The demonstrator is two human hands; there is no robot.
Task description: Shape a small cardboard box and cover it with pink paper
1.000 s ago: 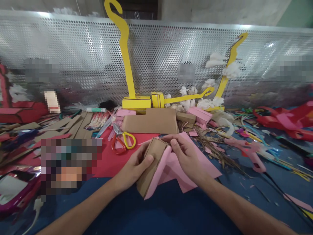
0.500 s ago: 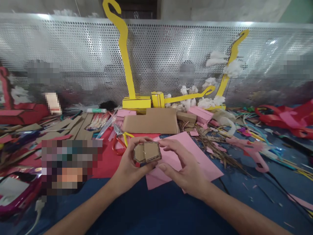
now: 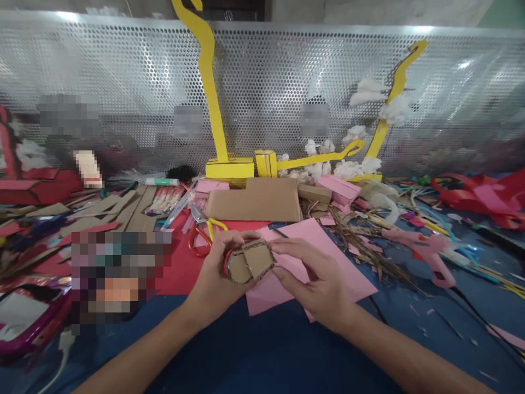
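Observation:
A small brown corrugated cardboard piece (image 3: pixel 258 259), many-sided with a seam across its face, is held over the table. My left hand (image 3: pixel 215 273) wraps round its left side, fingers behind it and thumb along the lower edge. At its right edge, the fingertips and thumb of my right hand (image 3: pixel 320 282) pinch the corner. Beneath and behind the hands lie a pink sheet (image 3: pixel 336 273) and a red sheet (image 3: pixel 176 273). Scissors with red and yellow handles (image 3: pixel 199 241) rest just behind my left hand.
A cut cardboard panel (image 3: pixel 254 205) stands behind the hands. Yellow hook-topped stands (image 3: pixel 213 98) rise before a perforated metal screen (image 3: pixel 266 82). A pink glue gun (image 3: pixel 426 251) with a black cord lies at right, near dry twigs (image 3: pixel 369 249). Cardboard strips (image 3: pixel 135 210) clutter the left.
The cardboard piece has turned and tilted in my left hand, showing more of its face. My right fingertips and thumb have closed in on its right edge. The view has shifted slightly.

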